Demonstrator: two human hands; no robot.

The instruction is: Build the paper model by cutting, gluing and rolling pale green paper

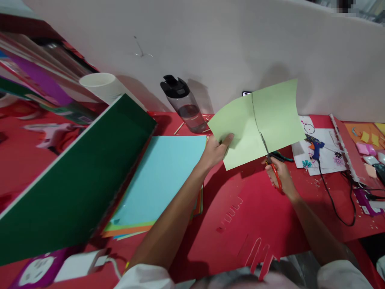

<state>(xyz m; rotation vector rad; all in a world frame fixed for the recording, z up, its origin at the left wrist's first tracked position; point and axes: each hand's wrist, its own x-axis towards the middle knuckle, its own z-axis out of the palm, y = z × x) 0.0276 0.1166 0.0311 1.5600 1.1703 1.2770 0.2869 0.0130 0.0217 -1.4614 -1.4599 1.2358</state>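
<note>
A pale green sheet of paper (278, 108) is held up above the red table, with a dark line running down it. My left hand (217, 150) grips its lower left edge, thumb on top. In my right hand (279, 174) is a pair of scissors (276, 176) with red-orange handles. Their blades meet the sheet's lower edge at the dark line, one blade lying over the paper. Whether a cut runs beyond the blades, I cannot tell. Partly behind the scissors, a dark-handled tool (282, 156) lies on the table.
Left of my arm lies a stack of coloured paper (168, 172), beside a dark green board (87, 180). A water bottle (188, 108) stands near the wall. On the right are a blue glue gun (316, 147) with a cord and a purple socket block (365, 202).
</note>
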